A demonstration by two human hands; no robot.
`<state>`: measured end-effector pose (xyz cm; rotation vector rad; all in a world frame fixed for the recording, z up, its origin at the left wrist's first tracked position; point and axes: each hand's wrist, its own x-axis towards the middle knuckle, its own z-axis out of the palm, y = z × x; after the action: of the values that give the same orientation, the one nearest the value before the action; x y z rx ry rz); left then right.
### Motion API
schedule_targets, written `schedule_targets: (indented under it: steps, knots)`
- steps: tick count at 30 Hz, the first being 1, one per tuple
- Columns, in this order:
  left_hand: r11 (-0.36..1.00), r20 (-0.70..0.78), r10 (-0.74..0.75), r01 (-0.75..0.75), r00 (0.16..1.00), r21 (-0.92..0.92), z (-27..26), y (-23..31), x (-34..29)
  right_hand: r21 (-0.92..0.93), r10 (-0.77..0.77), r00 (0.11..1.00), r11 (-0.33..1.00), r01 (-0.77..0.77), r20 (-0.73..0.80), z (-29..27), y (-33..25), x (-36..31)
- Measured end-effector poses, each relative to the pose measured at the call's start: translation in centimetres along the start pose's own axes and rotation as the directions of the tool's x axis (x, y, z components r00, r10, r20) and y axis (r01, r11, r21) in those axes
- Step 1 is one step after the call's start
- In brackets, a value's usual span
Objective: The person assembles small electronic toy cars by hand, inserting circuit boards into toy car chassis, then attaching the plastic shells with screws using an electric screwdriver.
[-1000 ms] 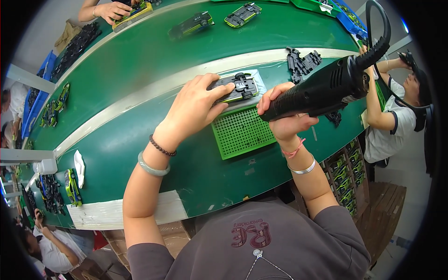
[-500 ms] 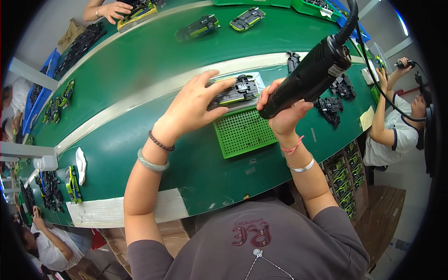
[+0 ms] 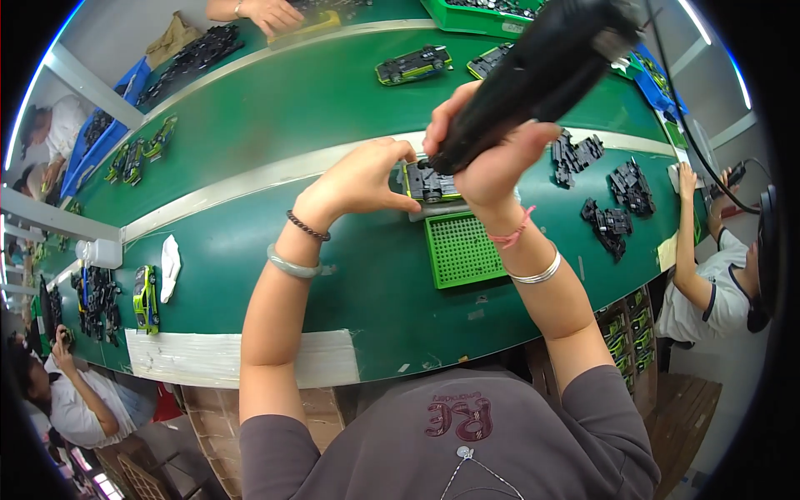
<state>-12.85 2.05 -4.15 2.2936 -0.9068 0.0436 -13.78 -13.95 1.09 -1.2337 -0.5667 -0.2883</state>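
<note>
1. Since the earlier frames, your right hand (image 3: 492,162) has swung the black electric screwdriver (image 3: 533,79) up to a steeper angle, its tip now down on the toy car chassis (image 3: 429,182).
2. Your right hand is wrapped fully around the driver's lower barrel, fingers closed on it.
3. Your left hand (image 3: 362,179) is partly curled, thumb and fingertips pinching the chassis at its left end to steady it.
4. The chassis sits on a grey fixture just behind the green perforated tray (image 3: 462,248), on the green conveyor table (image 3: 250,125).
5. Progress, as a judgement: fastening of this chassis is under way; whether any screw is already seated cannot be told, since the driver tip and your hands cover the spot.
6. Several loose black chassis parts (image 3: 612,204) lie to your right, apparently not yet worked.
7. Finished green toy cars (image 3: 414,65) rest on the far belt; another stands at your left (image 3: 146,298).
</note>
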Motion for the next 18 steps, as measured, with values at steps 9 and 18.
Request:
schedule_targets:
  steps: [9,18]
  knots:
    - [0.996,-0.002,-0.004,0.004,1.000,-0.085,-0.1,0.2,-0.1,-0.027,0.095,0.993,0.995,-0.093,0.068,0.1,2.7,-0.1]
    - [0.991,-0.023,0.025,-0.028,0.999,-0.130,-0.4,0.2,0.1,0.041,0.034,0.999,0.999,-0.035,0.038,0.9,4.1,0.0]
